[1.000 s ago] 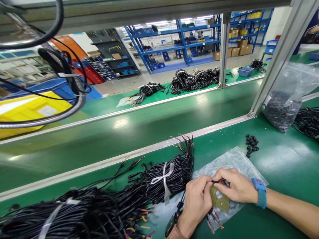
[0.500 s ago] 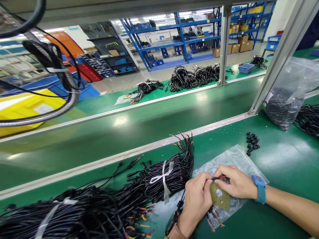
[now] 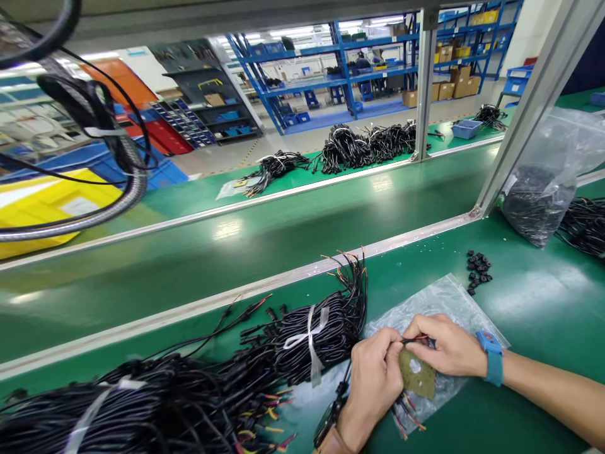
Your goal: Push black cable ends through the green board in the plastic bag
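My left hand [image 3: 375,373] is closed on a black cable [image 3: 407,341], pinching it between thumb and fingers. Close beside it, my right hand [image 3: 444,345] pinches the same cable near its end, where thin coloured wires show. Beneath the hands lies an olive-green piece with a round hole [image 3: 423,380], on top of a clear plastic zip bag [image 3: 447,296]. Bare red and dark wire ends [image 3: 410,416] stick out below my left hand. To the left rests a bundle of black cables [image 3: 309,337] tied with a white strip.
A larger cable pile [image 3: 118,403] covers the bench's lower left. Small black rubber-like parts [image 3: 479,270] lie beyond the bag. At right stands a clear bag of black parts [image 3: 534,195] near a metal post [image 3: 522,113]. A metal rail [image 3: 265,287] edges the green conveyor.
Hardly anything differs: both hands keep their pinch on the cable in nearly the same spot. The view has shifted very slightly.
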{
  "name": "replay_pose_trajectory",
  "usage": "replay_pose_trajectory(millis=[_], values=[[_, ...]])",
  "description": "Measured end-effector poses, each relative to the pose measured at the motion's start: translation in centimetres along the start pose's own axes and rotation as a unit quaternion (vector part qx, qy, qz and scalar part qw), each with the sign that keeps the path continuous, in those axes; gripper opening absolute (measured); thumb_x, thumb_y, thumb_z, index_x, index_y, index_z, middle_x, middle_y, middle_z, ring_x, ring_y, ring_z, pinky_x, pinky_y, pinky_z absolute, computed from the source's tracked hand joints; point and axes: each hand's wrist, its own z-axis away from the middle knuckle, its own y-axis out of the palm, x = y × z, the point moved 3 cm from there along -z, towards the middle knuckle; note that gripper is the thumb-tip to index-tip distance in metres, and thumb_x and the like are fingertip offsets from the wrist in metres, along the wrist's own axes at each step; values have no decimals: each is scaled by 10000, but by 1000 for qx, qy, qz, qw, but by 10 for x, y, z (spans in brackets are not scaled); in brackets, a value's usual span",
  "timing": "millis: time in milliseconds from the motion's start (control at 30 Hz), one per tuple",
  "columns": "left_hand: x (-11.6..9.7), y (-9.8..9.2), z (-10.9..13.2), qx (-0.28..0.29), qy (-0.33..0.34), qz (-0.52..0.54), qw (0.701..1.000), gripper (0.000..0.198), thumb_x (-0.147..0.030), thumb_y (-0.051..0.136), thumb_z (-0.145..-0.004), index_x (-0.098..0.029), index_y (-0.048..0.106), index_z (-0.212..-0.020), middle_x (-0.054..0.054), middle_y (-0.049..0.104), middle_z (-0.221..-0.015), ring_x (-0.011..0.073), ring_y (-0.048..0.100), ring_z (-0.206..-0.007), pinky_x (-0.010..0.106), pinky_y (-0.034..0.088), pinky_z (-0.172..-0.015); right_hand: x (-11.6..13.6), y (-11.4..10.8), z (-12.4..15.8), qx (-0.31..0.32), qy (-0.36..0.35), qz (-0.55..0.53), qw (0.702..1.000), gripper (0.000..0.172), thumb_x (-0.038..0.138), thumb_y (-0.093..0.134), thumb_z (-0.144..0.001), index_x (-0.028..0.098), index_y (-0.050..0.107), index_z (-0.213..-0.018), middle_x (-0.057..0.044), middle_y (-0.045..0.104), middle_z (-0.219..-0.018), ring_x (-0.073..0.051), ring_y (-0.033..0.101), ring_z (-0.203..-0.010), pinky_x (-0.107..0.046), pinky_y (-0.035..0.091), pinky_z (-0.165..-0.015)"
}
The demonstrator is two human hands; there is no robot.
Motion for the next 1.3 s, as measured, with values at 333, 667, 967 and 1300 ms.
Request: replay_pose_trajectory(millis=[333,667,967,1300], values=[[2,2,1,5,-19,-5,1000,221,-187,470,-946,-205,537,-736,-20,571,-617,127,525,-549,254,308,-544,3,5,-4,11,-34,27,999,97,233,521,-975,196,598,-929,19,580,-696,-143,517,-612,-270,343,-590],[0,-5,-3,8,0,39,999,212,-230,487,-993,-204,579,-805,2,633,-704,143,595,-637,242,404,-599,9,-3,-4,-4,-9,2,1000,82,236,562,-962,192,611,-1011,-34,686,-866,-180,628,-762,-280,454,-670],[0,-8,-4,9,36,14,999,178,-190,470,-997,-205,575,-854,5,626,-757,148,610,-688,245,431,-644,2,-2,-3,-22,-14,23,999,55,232,564,-944,191,600,-945,-5,628,-764,-163,573,-676,-275,392,-620],[6,-3,0,1,27,0,1000,222,-180,463,-986,-207,532,-776,-12,588,-658,136,573,-589,249,368,-564,1,3,-2,20,-51,64,996,64,239,509,-984,196,550,-960,17,568,-716,-146,510,-612,-280,348,-588]])
